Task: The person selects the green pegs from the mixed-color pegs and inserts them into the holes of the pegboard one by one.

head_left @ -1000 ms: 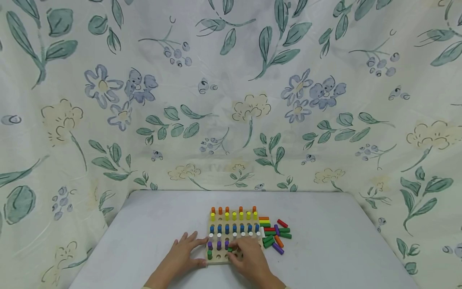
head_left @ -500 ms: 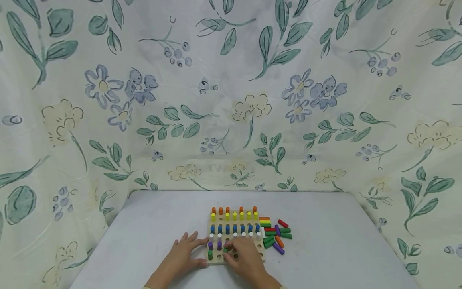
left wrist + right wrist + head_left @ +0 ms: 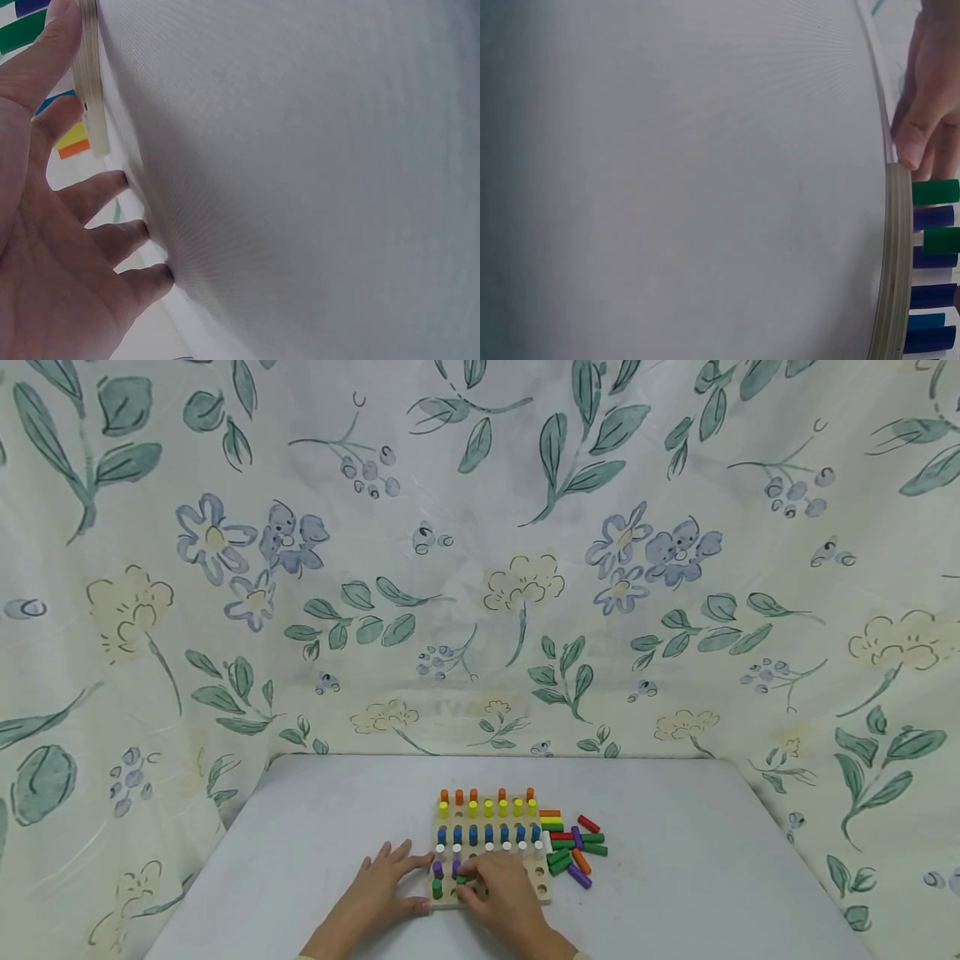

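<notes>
1. Left hand: forearm enters from lower left, fingers fanned out. Thumb and index finger touch the left edge of the pegboard; the other fingertips rest on the worktop. Grip: spread wide, holding nothing.
2. Right hand: forearm enters from the bottom edge, angled leftward across the board's near part. Grip: drawn together, thumb and fingertips pinching a green peg.
3. Green peg position: upright over the board's near left part. In the right wrist view, a gap shows between its lower end and the board.
4. Board rows, nearest first: a second green peg at the left end; purple pegs, partly hidden by the right hand; white pegs; blue pegs; yellow pegs; orange pegs.
5. Loose pegs: mixed colours, lying on the worktop right of the board.
6. Curtain: flower and leaf print, hanging beyond the worktop's far edge.
</notes>
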`<state>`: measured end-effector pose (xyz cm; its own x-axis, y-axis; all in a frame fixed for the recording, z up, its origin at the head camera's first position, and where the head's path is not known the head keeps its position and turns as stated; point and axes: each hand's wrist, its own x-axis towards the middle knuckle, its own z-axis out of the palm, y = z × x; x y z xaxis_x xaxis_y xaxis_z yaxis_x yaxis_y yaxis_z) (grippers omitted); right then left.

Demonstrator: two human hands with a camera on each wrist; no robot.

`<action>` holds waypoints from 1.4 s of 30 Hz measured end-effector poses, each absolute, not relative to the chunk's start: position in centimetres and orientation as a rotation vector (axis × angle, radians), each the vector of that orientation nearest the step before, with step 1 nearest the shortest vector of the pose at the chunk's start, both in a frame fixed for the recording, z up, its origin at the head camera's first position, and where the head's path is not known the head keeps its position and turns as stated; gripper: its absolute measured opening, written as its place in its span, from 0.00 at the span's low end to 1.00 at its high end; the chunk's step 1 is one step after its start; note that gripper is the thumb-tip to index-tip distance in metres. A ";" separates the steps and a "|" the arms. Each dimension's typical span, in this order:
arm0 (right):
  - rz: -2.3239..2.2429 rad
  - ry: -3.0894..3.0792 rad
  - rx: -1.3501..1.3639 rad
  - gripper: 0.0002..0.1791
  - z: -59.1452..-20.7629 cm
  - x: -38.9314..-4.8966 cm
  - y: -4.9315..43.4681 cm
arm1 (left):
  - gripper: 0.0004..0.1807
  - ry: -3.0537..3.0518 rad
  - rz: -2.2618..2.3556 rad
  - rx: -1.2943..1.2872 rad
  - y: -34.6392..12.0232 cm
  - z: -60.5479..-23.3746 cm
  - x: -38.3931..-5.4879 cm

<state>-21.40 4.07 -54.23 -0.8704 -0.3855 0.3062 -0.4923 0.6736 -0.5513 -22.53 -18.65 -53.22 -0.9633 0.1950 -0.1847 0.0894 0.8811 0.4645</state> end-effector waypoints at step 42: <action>0.822 -2.808 0.753 0.11 -54.4 -21.8 3.5 | 0.43 2.802 0.662 0.174 -18.4 -53.0 -22.6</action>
